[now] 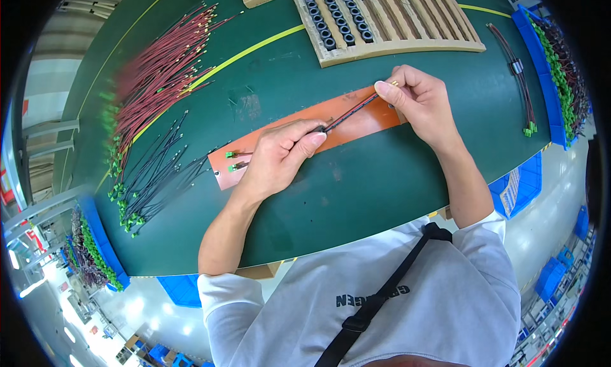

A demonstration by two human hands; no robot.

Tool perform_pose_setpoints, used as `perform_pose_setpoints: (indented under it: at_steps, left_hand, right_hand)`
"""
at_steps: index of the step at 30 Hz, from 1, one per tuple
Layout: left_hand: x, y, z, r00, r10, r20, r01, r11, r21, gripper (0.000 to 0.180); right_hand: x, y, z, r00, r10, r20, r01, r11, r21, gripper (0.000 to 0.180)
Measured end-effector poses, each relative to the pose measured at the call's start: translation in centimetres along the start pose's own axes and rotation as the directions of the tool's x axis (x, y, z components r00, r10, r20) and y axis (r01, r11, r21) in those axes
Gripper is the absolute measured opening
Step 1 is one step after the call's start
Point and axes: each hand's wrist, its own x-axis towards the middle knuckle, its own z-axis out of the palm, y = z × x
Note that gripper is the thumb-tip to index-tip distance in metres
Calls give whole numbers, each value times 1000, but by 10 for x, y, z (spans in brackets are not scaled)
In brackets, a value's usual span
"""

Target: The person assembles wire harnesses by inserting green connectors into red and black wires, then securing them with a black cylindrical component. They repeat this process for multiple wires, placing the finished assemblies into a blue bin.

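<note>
A red wire and a black wire run taut between my hands, slanting up to the right over a long orange board. My left hand is closed round them, with a small dark piece showing at the thumb tip; its shape is mostly hidden. My right hand pinches their far ends, where gold-coloured tips stick out past the thumb. At the board's left end, two green connectors lie beside my left wrist, their wires passing under that hand.
Many red wires spread across the back left, with black wires nearer. A cardboard tray holds rows of black rings. At right lies a cable with a cylinder round it, beside a blue bin of wires. Another blue bin stands left.
</note>
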Motion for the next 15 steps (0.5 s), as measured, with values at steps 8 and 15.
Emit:
perform_pose_setpoints:
  at_steps: [8,15]
  left_hand:
    - [2,-7,-3,993,98,-65,-96,995,41,29]
    - [-7,24,0,976,193,-105,-152,939,308,34]
  right_hand:
    - [-8,-18,25,997,-32,66,5,929,369,13]
    - [-16,0,74,975,-33,221,-72,890,449,26]
